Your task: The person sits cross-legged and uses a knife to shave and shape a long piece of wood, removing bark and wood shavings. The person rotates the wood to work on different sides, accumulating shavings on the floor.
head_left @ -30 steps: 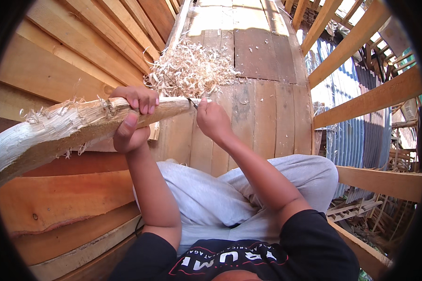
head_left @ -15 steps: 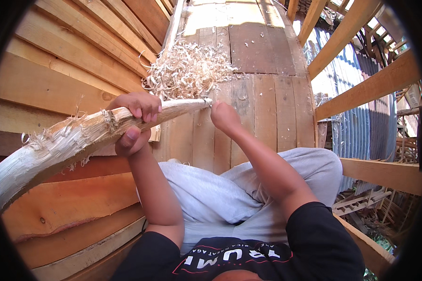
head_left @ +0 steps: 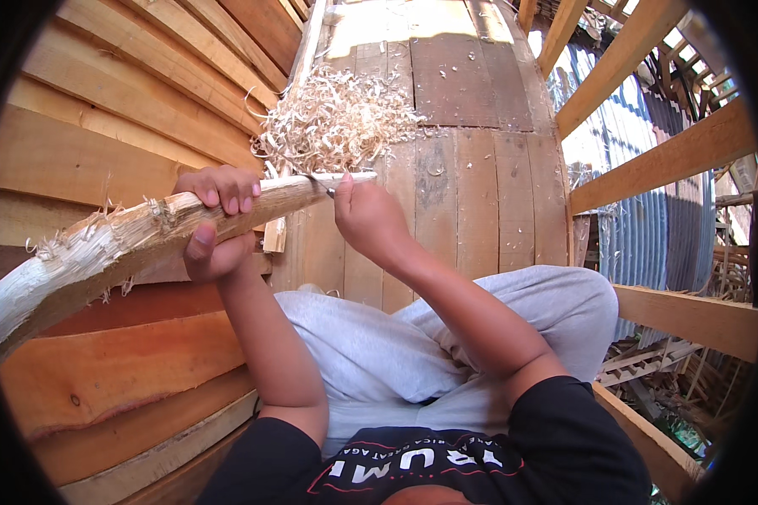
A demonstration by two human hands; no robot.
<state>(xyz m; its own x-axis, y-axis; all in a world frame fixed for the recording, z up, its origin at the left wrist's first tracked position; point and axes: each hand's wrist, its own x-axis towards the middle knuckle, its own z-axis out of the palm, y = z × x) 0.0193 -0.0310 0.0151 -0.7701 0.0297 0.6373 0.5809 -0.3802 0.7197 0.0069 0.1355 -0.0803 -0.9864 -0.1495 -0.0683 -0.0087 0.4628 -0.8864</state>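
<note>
A long, curved piece of pale wood (head_left: 101,257) runs from the left edge to a narrow tip just short of my right hand's far side. Rough, splintered fibres stand up along its thicker part. My left hand (head_left: 219,188) is closed round its middle, fingers over the top and thumb below. In my right hand (head_left: 370,220) is a knife with a thin dark blade (head_left: 317,182), laid across the wood near the tapered end. Its handle is hidden inside my closed fist.
Curled wood shavings (head_left: 341,118) lie heaped on the plank floor (head_left: 476,202) beyond the wood. Stacked boards (head_left: 101,160) line my left side. A wooden rail (head_left: 665,156) and corrugated metal sheets (head_left: 640,240) stand at the right. My crossed legs (head_left: 370,345) are below my hands.
My right hand and the blade have moved left along the wood, away from its tip. My left hand and the wood have shifted slightly left.
</note>
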